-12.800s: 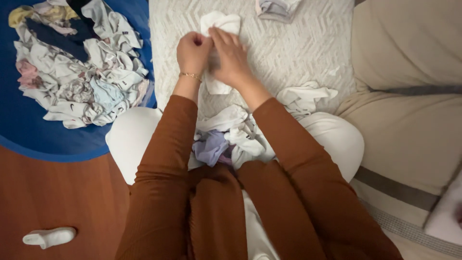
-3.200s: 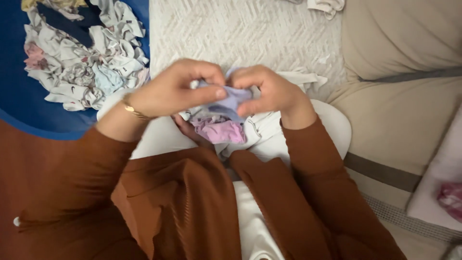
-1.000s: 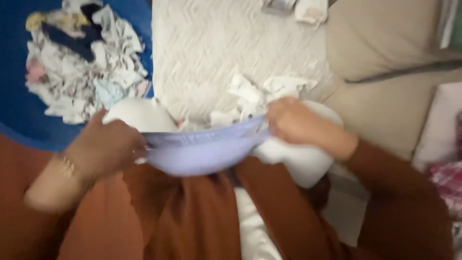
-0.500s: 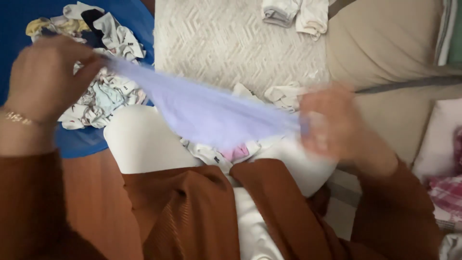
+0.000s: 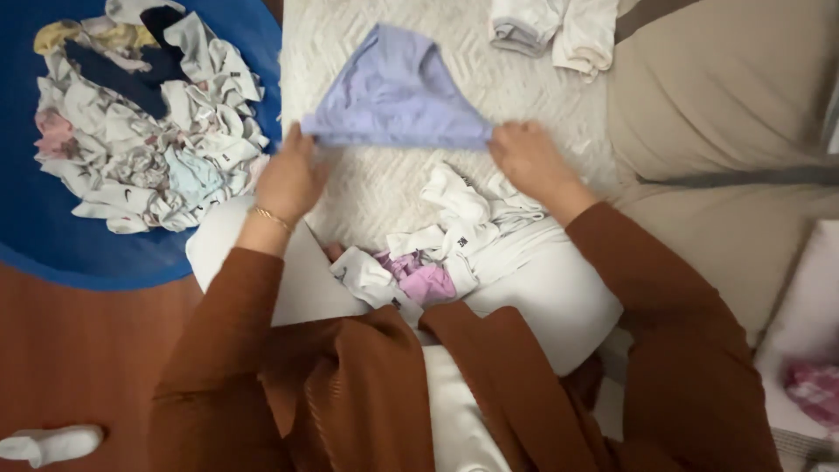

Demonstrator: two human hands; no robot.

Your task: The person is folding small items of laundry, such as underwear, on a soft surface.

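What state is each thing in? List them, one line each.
Lilac underwear: spread flat on the white quilted pad.
Left hand: pinching its left corner.
Right hand: pinching its right corner.
Lap pile: crumpled, unfolded.
Blue basket: holds a jumbled heap.
Folded whites: set aside.

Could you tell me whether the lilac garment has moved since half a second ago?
Yes. The lilac garment was stretched in the air over the lap; now it lies flat farther up on the white quilted mat.
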